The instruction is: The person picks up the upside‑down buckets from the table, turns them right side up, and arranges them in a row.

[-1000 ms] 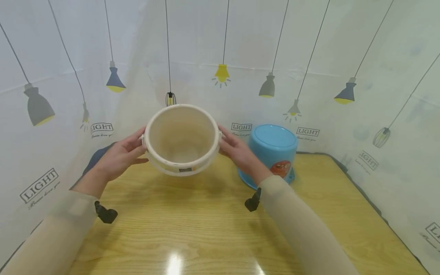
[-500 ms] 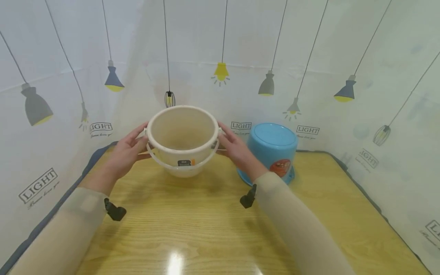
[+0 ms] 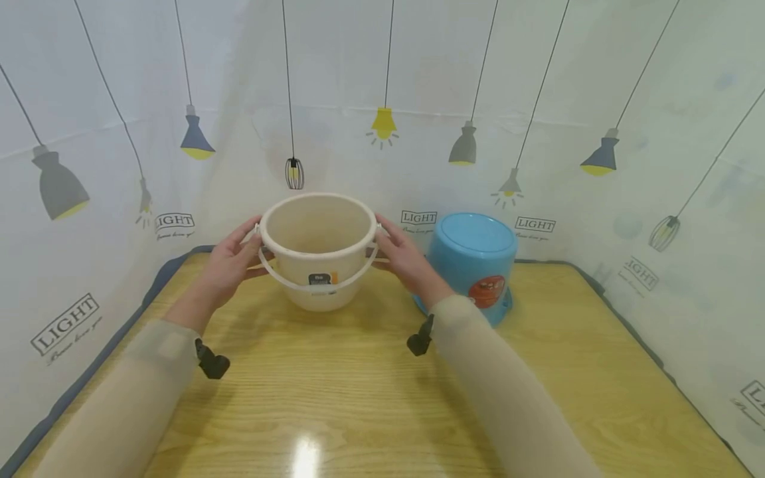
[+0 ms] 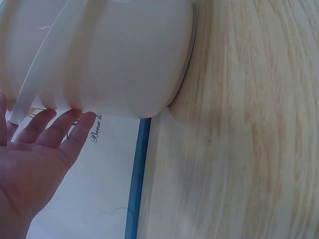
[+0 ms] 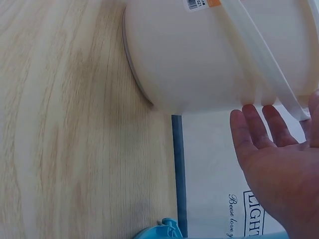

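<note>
Cream-coloured and mouth up, one bucket (image 3: 319,263) is between the left hand (image 3: 225,271) and right hand (image 3: 406,262) in the head view, at the bench's (image 3: 335,385) far part, its handle (image 3: 305,287) hanging in front. Near the right hand, a blue bucket (image 3: 472,262) sits upside down. The left wrist view shows fairly straight, spread fingers (image 4: 60,127), tips against the cream side. In the right wrist view, similarly extended fingers (image 5: 255,127) touch the opposite side.

Head view faces forward-down; close wrist views share cream bucket (image 4: 129,59).
</note>
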The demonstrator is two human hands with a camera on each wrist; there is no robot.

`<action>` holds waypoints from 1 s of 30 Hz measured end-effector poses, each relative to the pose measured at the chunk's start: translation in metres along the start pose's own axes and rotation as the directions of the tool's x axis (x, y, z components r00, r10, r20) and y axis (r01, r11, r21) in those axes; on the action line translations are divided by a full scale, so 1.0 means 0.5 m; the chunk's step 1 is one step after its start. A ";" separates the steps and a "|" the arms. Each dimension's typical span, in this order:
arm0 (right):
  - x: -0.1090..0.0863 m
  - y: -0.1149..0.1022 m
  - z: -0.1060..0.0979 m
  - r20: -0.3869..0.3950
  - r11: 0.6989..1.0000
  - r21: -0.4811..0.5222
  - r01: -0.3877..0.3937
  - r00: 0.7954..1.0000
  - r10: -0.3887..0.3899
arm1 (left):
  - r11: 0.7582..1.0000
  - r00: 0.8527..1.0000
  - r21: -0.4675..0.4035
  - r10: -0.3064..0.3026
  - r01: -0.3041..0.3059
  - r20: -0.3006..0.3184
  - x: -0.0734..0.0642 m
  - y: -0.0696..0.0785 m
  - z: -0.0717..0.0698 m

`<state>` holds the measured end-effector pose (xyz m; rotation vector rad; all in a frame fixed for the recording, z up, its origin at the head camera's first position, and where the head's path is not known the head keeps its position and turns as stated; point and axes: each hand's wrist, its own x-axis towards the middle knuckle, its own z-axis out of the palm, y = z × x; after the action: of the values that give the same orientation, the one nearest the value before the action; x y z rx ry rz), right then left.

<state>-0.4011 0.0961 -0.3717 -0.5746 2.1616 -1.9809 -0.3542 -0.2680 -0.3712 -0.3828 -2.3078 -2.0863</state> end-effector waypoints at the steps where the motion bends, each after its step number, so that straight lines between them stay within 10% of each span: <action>1: 0.001 0.000 0.001 -0.004 1.000 -0.005 -0.001 1.000 0.001 | 1.000 1.000 0.001 -0.005 0.005 -0.004 0.001 0.000 0.001; 30: 0.009 -0.007 0.000 -0.106 0.995 -0.069 -0.066 0.993 0.059 | 0.995 0.992 0.094 -0.026 0.037 -0.121 -0.015 0.011 0.003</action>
<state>-0.4044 0.0941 -0.3679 -0.4169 2.2908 -1.9476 -0.3457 -0.2671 -0.3674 -0.2141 -2.3477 -1.9432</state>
